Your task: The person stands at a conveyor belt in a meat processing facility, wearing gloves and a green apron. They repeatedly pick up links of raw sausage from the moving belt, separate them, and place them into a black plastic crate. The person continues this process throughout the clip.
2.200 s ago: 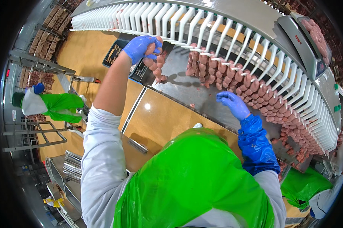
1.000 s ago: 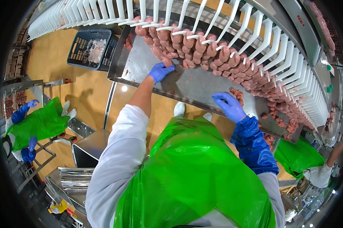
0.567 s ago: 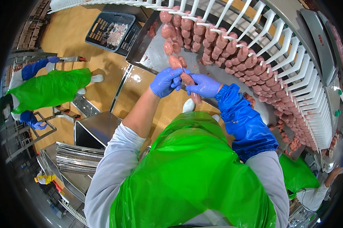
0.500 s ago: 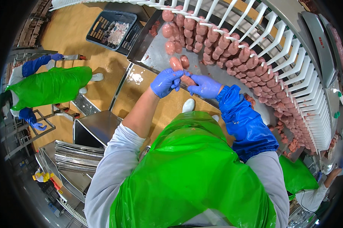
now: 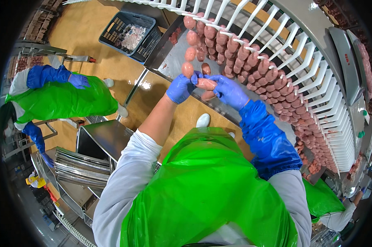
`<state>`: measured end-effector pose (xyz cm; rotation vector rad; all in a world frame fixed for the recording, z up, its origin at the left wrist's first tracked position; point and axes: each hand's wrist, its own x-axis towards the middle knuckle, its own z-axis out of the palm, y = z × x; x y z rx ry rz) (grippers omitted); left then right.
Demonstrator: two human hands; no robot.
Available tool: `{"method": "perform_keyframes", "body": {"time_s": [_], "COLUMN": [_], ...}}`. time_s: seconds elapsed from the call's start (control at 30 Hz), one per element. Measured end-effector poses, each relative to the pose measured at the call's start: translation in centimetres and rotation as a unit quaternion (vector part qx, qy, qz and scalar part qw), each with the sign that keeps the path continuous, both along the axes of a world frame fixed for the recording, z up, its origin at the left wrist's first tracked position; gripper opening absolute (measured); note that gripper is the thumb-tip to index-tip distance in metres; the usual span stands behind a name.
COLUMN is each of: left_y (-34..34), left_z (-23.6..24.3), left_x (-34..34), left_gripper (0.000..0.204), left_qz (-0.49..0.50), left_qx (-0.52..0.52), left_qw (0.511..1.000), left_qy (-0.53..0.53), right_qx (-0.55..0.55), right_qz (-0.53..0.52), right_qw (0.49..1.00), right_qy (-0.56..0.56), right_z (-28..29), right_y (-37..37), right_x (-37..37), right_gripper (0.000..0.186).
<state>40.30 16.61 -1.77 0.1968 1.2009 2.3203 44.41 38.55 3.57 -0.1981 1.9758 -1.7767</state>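
Both my hands wear blue gloves and meet over the near edge of a metal tray [image 5: 171,53]. Between them lies a pink raw sausage [image 5: 207,84] of a linked chain. My left hand [image 5: 181,88] closes on its left end, where the chain bends up to another link [image 5: 187,69]. My right hand [image 5: 230,91] pinches the sausage's right end. One more link [image 5: 207,95] hangs just below the held one. Beyond my hands, many linked sausages [image 5: 252,61] hang in bunches from a curved row of white hooks [image 5: 291,35].
A dark blue crate [image 5: 111,35] with pale scraps stands beyond the tray on the left. A co-worker in a green apron [image 5: 66,99] is at the left, near a metal cart [image 5: 96,138] and stacked metal rods [image 5: 80,168]. Another green apron [image 5: 324,197] shows at lower right.
The held sausage now lies more level between my hands, and the chain from the hooks reaches down to my left hand. The co-worker at the left has moved their arms.
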Motion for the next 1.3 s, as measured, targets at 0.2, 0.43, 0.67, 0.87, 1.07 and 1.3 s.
{"method": "perform_keyframes", "body": {"time_s": [0.2,0.43,0.67,0.87,1.07,1.3], "left_y": [-0.4,3.4,-0.1,2.8,2.3,3.0], "left_z": [0.9,1.3,0.1,1.4,2.5,4.2], "left_x": [-1.4,0.1,-1.8,-0.3,-1.8,-0.9], "left_gripper": [0.031,0.037,0.016,0.018,0.01,0.016], "left_qz": [-0.091,0.037,-0.103,0.011,-0.021,-0.068], "left_qx": [-0.236,0.008,-0.07,-0.05,-0.14,-0.322], "left_qw": [0.961,0.999,0.983,0.999,0.983,0.941], "left_qy": [-0.114,0.015,-0.136,0.003,-0.117,-0.078], "right_qx": [0.368,-0.061,0.389,-0.156,0.105,0.425], "right_qz": [0.095,-0.027,0.07,-0.095,0.008,0.07], "right_qw": [0.883,0.993,0.828,0.964,0.974,0.874], "right_qy": [0.275,-0.096,0.398,-0.195,0.202,0.224], "right_z": [-1.9,-1.5,-2.4,-2.7,0.4,-2.2], "right_y": [-0.7,0.7,0.4,0.8,-0.6,-0.5], "right_x": [3.9,1.5,3.2,1.1,2.7,2.2], "right_gripper": [0.011,0.021,0.014,0.021,0.028,0.026]}}
